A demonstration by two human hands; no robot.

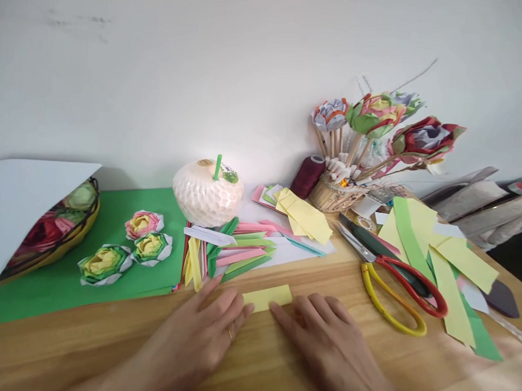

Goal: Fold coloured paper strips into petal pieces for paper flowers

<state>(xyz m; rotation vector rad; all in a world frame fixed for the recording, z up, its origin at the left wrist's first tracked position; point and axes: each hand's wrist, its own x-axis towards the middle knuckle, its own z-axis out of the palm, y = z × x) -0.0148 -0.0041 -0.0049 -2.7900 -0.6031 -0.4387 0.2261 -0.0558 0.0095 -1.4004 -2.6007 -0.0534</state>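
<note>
A small folded strip of pale yellow paper point(268, 297) lies flat on the wooden table in front of me. My left hand point(211, 325), with a ring on one finger, rests over its left end, the fingers bent and pressed down on the paper. At the strip's lower right edge, one finger of my right hand point(324, 334) presses it against the table. The other right fingers are curled beside the strip's right end. Just beyond my left fingertips is a pile of narrow folded paper strips point(246, 255) in green, pink, yellow and white.
Scissors point(376, 259) with red and yellow handles lie at right, beside loose paper pieces point(455, 282). Three paper flowers point(150, 247) sit on green sheets point(115, 204) at left. Behind stand a white textured container point(207, 196), a maroon thread spool point(308, 175) and a basket point(336, 195) of stemmed paper flowers.
</note>
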